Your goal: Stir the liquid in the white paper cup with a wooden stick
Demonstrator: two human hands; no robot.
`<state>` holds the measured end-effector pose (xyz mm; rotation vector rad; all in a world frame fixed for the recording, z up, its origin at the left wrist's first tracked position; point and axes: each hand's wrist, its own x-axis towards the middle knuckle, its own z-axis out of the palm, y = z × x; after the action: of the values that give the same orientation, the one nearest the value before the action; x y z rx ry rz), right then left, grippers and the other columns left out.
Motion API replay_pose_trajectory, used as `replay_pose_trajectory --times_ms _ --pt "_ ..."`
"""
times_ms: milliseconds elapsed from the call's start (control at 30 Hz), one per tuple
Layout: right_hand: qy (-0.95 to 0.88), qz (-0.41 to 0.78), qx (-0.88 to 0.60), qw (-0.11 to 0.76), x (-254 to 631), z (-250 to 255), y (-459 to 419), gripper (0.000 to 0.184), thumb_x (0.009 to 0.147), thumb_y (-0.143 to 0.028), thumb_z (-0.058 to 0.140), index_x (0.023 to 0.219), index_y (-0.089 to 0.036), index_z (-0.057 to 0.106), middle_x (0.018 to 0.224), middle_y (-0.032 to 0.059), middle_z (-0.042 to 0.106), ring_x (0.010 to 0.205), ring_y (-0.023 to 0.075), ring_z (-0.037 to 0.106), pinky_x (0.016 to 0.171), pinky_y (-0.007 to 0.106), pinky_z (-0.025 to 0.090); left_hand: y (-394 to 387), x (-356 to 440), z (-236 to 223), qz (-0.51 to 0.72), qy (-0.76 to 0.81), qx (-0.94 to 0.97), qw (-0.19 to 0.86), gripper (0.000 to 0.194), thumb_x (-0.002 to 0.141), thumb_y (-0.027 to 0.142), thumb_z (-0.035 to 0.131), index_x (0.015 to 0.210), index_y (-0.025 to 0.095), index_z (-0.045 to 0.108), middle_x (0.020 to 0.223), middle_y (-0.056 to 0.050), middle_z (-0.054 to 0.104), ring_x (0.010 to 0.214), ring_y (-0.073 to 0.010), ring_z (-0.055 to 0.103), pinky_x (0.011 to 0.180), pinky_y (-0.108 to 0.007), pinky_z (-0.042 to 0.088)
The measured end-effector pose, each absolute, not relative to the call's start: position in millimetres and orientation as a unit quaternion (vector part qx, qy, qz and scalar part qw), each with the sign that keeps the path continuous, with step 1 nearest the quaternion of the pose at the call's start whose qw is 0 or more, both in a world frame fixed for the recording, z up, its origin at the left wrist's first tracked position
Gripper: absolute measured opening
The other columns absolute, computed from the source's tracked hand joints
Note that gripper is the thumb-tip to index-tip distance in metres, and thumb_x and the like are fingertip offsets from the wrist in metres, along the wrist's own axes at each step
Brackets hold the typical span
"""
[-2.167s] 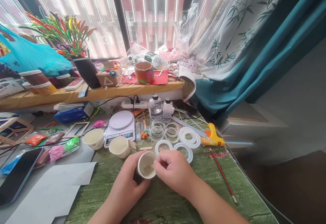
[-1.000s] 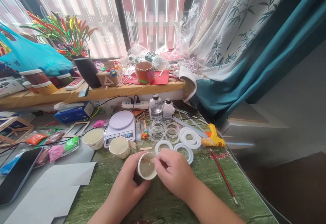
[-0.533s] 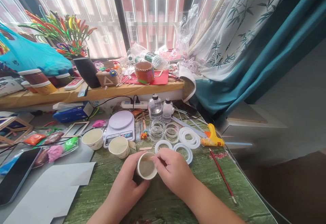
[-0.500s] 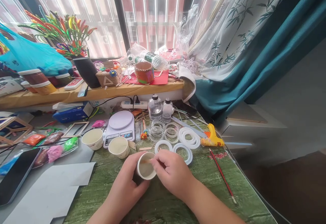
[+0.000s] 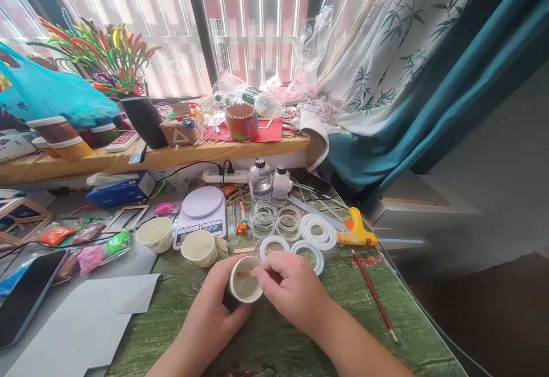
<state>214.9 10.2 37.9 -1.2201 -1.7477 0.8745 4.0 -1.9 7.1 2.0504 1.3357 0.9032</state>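
My left hand [image 5: 209, 304] grips a white paper cup [image 5: 245, 281] from below and the side. Pale, cloudy liquid fills its lower part. My right hand [image 5: 291, 291] pinches a thin wooden stick [image 5: 245, 274] over the rim, with its tip down inside the cup. The fingers hide most of the stick. Just beyond my hands lie white ring moulds [image 5: 274, 244], and another paper cup [image 5: 199, 248] stands to the left of them, holding a similar pale liquid.
A digital kitchen scale [image 5: 201, 217] and a third cup [image 5: 155, 234] stand beyond the hands. Clear rings [image 5: 263, 219], bottles [image 5: 261, 181], a yellow glue gun [image 5: 358, 231] and a red paintbrush [image 5: 373, 297] lie on the green mat [image 5: 274, 345].
The stick's tip has shifted within the cup, from its middle toward the far side. My right hand has moved slightly left, and the whole view has drifted a little.
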Motion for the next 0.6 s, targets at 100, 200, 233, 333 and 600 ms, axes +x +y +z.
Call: replay_pose_trajectory --times_ms 100,200,233,333,600 --pt "-0.709 0.306 -0.489 0.407 215.4 37.4 9.5 0.031 0.096 -0.027 0.054 0.068 -0.023 0.042 0.066 -0.0029 0.046 0.063 0.0143 0.042 0.061 0.03 0.029 -2.2 4.0 7.8 0.34 0.492 0.759 0.259 0.062 0.083 0.011 0.068 0.141 0.031 0.06 0.139 -0.008 0.071 0.128 -0.0329 0.069 0.109 -0.05 0.058" --pt "-0.705 0.304 -0.503 0.397 214.7 36.9 8.7 0.031 0.092 -0.024 0.055 0.067 -0.023 0.037 0.064 -0.0037 0.043 0.061 0.014 0.039 0.059 0.031 0.026 -2.0 4.3 8.8 0.341 0.494 0.757 0.258 0.062 0.083 0.01 0.069 0.141 0.03 0.061 0.139 -0.009 0.072 0.129 -0.0336 0.069 0.109 -0.05 0.058" --pt "-0.701 0.323 -0.5 0.392 214.3 37.0 8.6 0.03 0.092 -0.025 0.055 0.067 -0.023 0.039 0.064 -0.0036 0.044 0.061 0.014 0.04 0.059 0.03 0.027 -1.9 4.4 9.0 0.342 0.494 0.757 0.259 0.062 0.083 0.01 0.069 0.14 0.03 0.061 0.139 -0.01 0.072 0.128 -0.0337 0.07 0.109 -0.05 0.058" --pt "-0.699 0.334 -0.502 0.385 212.9 37.5 8.7 0.031 0.095 -0.028 0.053 0.067 -0.023 0.04 0.066 -0.0029 0.046 0.063 0.0145 0.042 0.06 0.03 0.027 -1.9 4.4 8.7 0.343 0.492 0.756 0.262 0.061 0.083 0.011 0.069 0.14 0.03 0.061 0.138 -0.01 0.072 0.127 -0.0338 0.07 0.109 -0.051 0.058" --pt "-0.698 0.35 -0.505 0.367 212.5 39.1 9.2 0.031 0.094 -0.027 0.054 0.067 -0.023 0.04 0.065 -0.003 0.047 0.063 0.0148 0.043 0.06 0.03 0.028 -4.1 2.0 6.8 0.33 0.494 0.759 0.267 0.064 0.084 0.011 0.069 0.143 0.033 0.057 0.142 -0.008 0.069 0.132 -0.0323 0.067 0.112 -0.05 0.056"
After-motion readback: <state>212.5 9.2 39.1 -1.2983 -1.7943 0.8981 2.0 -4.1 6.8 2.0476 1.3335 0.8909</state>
